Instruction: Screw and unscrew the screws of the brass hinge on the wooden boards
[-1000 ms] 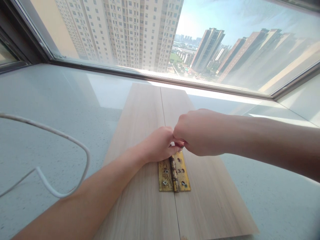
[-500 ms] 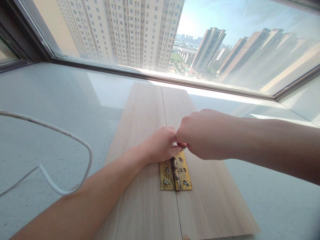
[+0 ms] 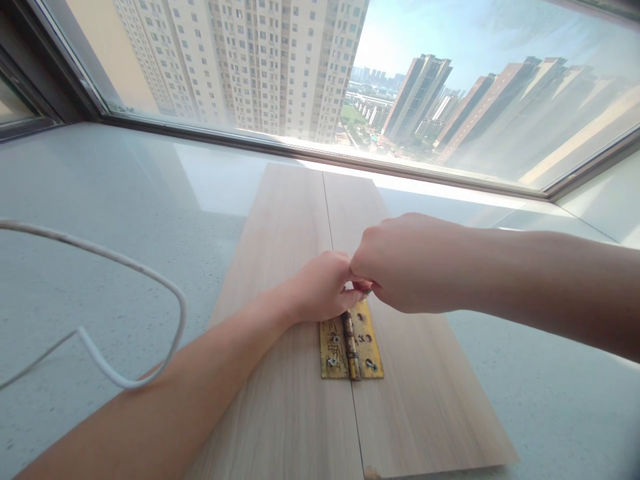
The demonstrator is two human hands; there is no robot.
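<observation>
Two pale wood boards (image 3: 285, 413) lie side by side on a grey sill, joined by a worn brass hinge (image 3: 351, 348) with screws in it. My left hand (image 3: 320, 288) rests on the left board at the hinge's far end, fingers curled in a pinch. My right hand (image 3: 400, 263) meets it from the right, closed into a fist just above the hinge's top edge. A small dark tip shows between the two hands; what it belongs to is hidden. The top of the hinge is covered by my fingers.
A white cable (image 3: 125, 267) loops over the grey speckled sill (image 3: 100, 200) at the left. A large window (image 3: 320, 67) with a dark frame runs along the far edge, with tower blocks outside. A side wall rises at the right.
Both hands stay pinched together at the hinge's top; the right hand has shifted very slightly. The boards and hinge have not moved.
</observation>
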